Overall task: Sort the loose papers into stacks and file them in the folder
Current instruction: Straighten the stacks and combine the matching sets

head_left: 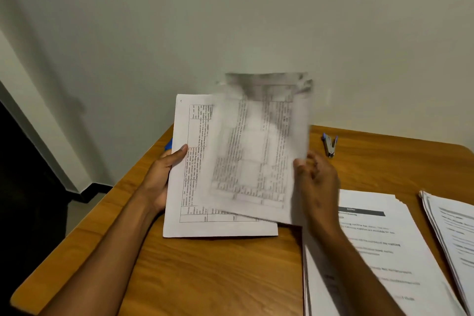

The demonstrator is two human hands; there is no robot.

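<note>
Fingers of the left hand (164,174) curl behind the left edge of a sheaf of printed papers (187,226), with the thumb pressed flat on the front page, so the sheaf is gripped and tilted up above the wooden table (205,269). A small blue thing (168,144) peeks out behind that hand; what it is cannot be told. Just right of it, a loose sheet (256,151) with a printed table overlaps the sheaf and is smeared with blur. Its right edge meets the right hand (316,182), whose fingers are bent at the paper's edge, thumb in front, seemingly pinching it, though the blur leaves the grip uncertain. Beyond that hand a stapler (330,145) lies on the table near the wall. Under the right forearm a stack of pages (379,251) lies flat on a dark red folder (298,232), and another fanned stack (451,228) lies at the far right edge
</note>
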